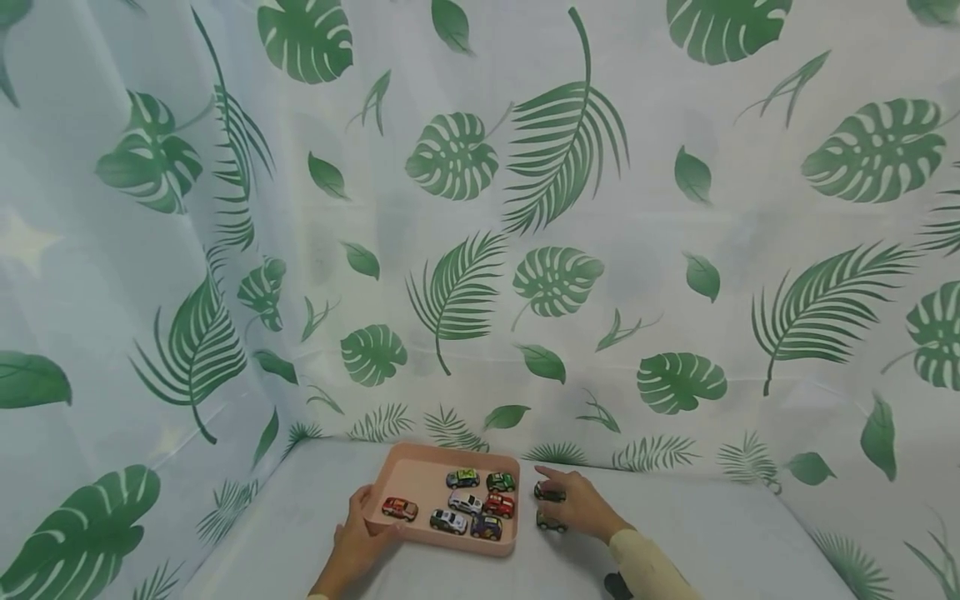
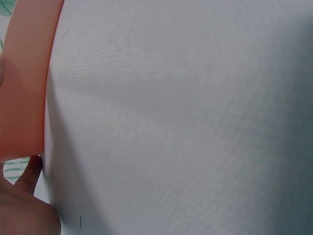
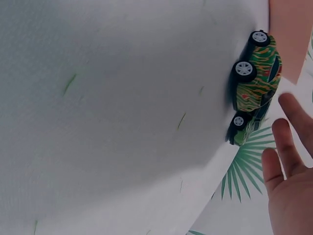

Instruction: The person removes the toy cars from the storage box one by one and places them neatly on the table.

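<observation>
Left hand (image 1: 358, 537), nearest the viewer, grips the near-left corner of the pink tray (image 1: 422, 461), its thumb hooked over the rim and its fingers under the edge; the left wrist view shows only the tray's wall (image 2: 24, 83) against the white table cover (image 2: 186, 122). Right hand (image 1: 579, 504) lies just right of the tray, fingers straight and relaxed, clamped on nothing. Its fingertips touch or nearly touch two toy cars on the table cover: one at the far fingertip (image 1: 550, 493) and one by the thumb (image 1: 551, 522). The right wrist view shows a green car with orange tiger stripes (image 3: 255, 73) and a second one behind it, both just beyond the extended fingers (image 3: 288, 147); contact cannot be confirmed there.

Inside the tray, between the two hands, sit seven cars: a red one (image 1: 400, 508) closest to the left hand, then a white-and-dark one (image 1: 448, 522), a purple one (image 1: 487, 527), a silver one (image 1: 465, 502), a red one (image 1: 498, 505), a grey-green one (image 1: 462, 478) and a dark green one (image 1: 500, 482).

As a judgement, the gathering of cars is mostly done: seven lie in the tray, two remain outside beside the right hand. Beyond stands a leaf-print curtain (image 1: 555, 208).
</observation>
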The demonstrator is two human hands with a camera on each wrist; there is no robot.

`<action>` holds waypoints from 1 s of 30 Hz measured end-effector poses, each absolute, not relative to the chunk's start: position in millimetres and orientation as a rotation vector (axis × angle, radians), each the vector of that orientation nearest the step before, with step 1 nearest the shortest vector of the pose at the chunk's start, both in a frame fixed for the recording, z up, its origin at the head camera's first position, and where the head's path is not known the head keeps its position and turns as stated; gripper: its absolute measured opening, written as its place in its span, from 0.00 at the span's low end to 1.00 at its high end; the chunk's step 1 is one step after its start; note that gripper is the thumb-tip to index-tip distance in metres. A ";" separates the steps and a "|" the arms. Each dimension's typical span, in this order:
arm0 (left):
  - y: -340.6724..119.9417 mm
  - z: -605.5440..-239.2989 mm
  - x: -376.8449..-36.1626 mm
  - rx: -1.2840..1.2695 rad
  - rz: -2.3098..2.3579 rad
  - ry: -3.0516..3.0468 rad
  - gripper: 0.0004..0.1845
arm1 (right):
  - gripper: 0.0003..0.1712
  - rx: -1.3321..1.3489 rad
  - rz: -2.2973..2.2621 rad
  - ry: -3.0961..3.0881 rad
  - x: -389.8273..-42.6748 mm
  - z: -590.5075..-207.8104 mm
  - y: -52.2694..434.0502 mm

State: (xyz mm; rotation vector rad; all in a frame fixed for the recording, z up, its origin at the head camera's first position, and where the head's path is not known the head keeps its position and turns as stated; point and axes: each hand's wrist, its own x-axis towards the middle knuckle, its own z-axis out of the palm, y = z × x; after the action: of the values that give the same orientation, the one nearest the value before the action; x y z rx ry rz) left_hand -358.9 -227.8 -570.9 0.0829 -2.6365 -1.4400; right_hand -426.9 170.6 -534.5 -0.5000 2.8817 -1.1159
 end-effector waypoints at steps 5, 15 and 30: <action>-231.3 -575.0 -362.5 0.076 -1.442 -2.626 0.54 | 0.46 -0.426 -1.147 2.882 -425.9 -532.0 165.6; -230.6 -577.8 -365.1 0.084 -1.430 -2.633 0.54 | 0.60 -0.502 -1.035 2.872 -430.0 -526.1 147.2; -230.3 -580.1 -365.0 0.073 -1.437 -2.612 0.53 | 0.55 -0.768 -1.097 2.773 -448.0 -517.6 85.0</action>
State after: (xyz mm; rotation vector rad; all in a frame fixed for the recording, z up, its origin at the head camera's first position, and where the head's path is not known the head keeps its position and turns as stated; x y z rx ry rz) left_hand -365.0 -230.3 -580.1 0.0728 -2.6121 -1.4371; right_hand -448.0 85.0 -517.6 -0.7675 2.7727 -1.0969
